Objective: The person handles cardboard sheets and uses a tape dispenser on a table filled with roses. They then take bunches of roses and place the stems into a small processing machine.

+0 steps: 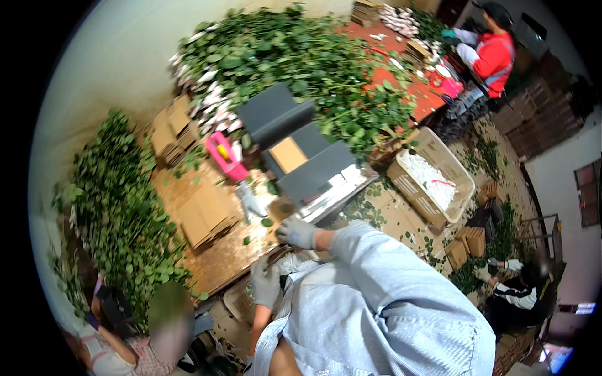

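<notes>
My right hand [298, 234], in a grey glove, is at the table's near edge with its fingers loosely bent; nothing shows in it. Lower and to its left, my gloved left hand [266, 284] hangs off the edge, fingers apart and no held thing visible. Beyond the right hand stands a dark grey stepped stand [316, 164] with a piece of brown cardboard [288, 155] on it. A grey-handled tool [252, 202] lies on the wooden table [235, 255], beside a pink holder [226, 156] with something yellow inside. Left of these is a stack of cardboard sheets [205, 213].
Leafy stems with pale wrapped heads [269, 53] heap up at the back, more greenery [119, 213] at left. A beige crate [433, 178] with white material stands right. Co-workers are at far right [495, 59], lower right [517, 291] and lower left [119, 351].
</notes>
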{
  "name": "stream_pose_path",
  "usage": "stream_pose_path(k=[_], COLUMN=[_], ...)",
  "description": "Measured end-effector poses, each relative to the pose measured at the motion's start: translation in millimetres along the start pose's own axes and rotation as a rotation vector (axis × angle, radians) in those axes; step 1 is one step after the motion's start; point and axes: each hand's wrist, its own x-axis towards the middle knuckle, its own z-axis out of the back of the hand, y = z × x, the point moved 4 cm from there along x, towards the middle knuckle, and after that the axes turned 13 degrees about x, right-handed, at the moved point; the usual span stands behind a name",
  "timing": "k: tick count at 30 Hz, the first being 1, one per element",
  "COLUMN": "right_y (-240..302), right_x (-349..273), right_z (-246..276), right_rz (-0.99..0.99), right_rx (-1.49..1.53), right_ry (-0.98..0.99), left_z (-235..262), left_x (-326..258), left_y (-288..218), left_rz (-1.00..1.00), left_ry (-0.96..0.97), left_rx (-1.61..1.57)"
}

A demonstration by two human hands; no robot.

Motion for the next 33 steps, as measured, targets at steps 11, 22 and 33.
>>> stream_pose_path(k=[11, 22, 33], right_y=[-22, -50, -76], right_x=[-24, -169, -384], right_z=[44, 16, -49], right_rz=[-0.084, -0.055, -0.696], right_rx=[0.186, 0.343, 0.772], right_ry=[0.136, -0.129, 0.38], left_z=[-86, -120, -128], left_x=[92, 97, 96], left_y=[-38, -43, -32], left_rz=[0.353, 0.231, 0.164], left_ry=[0.126, 0.062, -0.062], left_rx=[-0.143, 1.025, 1.062])
